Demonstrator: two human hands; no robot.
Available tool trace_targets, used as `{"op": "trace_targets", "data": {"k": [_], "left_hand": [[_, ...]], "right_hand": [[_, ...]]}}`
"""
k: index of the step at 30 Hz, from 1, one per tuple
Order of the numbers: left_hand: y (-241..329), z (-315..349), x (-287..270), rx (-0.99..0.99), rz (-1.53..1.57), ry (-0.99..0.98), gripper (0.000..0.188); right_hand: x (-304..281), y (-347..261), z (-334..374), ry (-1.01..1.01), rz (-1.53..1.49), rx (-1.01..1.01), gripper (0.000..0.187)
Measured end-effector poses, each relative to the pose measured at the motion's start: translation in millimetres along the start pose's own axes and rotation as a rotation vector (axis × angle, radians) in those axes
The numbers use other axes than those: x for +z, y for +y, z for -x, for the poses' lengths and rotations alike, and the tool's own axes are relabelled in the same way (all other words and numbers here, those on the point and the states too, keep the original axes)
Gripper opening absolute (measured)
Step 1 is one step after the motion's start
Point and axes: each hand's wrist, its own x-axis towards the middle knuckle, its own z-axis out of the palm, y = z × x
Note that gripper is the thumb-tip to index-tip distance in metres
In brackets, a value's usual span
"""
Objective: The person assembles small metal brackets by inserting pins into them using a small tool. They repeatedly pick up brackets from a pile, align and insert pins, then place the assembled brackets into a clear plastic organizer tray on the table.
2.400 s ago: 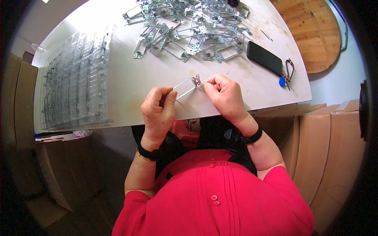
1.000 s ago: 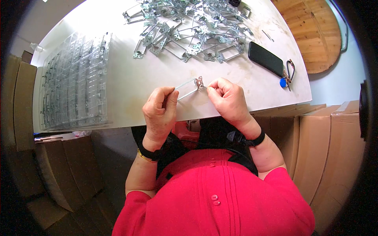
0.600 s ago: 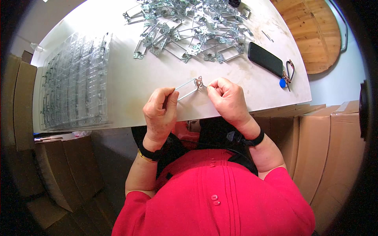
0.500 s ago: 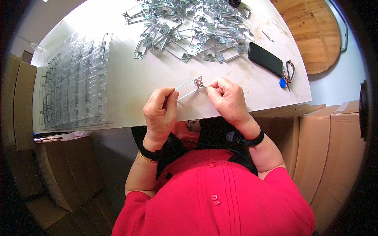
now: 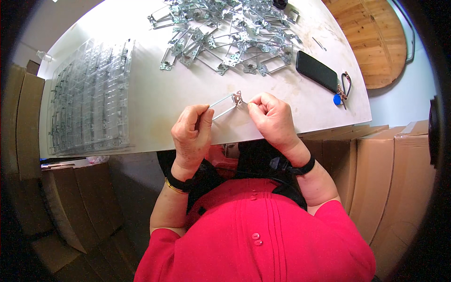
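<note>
The left hand [image 5: 191, 134] clamps the slim rods of a shiny metal bracket [image 5: 237, 98] above the smooth white table [image 5: 162, 96]; the right hand [image 5: 272, 118] pinches a thin tip by its punched plate. Ridged clear plastic trays [image 5: 91, 98] lie leftward.

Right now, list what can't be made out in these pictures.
In the head view:
Left end of the metal frame: hidden inside the left hand.
What the right hand pinches, if anything: too small, covered by the hand itself.
Far part of the metal pile: cut off by the upper edge.
Contents of the clear trays: blurred by glare.
</note>
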Motion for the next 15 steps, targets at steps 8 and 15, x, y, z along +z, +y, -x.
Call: {"op": "trace_targets", "data": {"k": [8, 15], "left_hand": [[3.8, -1.4, -0.3, 0.01, -0.014, -0.013, 0.01], [0.5, -0.5, 0.2, -0.002, -0.005, 0.01, 0.009]], "right_hand": [[-0.1, 3.9, -0.2, -0.005, -0.037, 0.007, 0.011], [-3.3, 1.5, -1.6, -0.028, -0.039, 0.019, 0.01]]}}
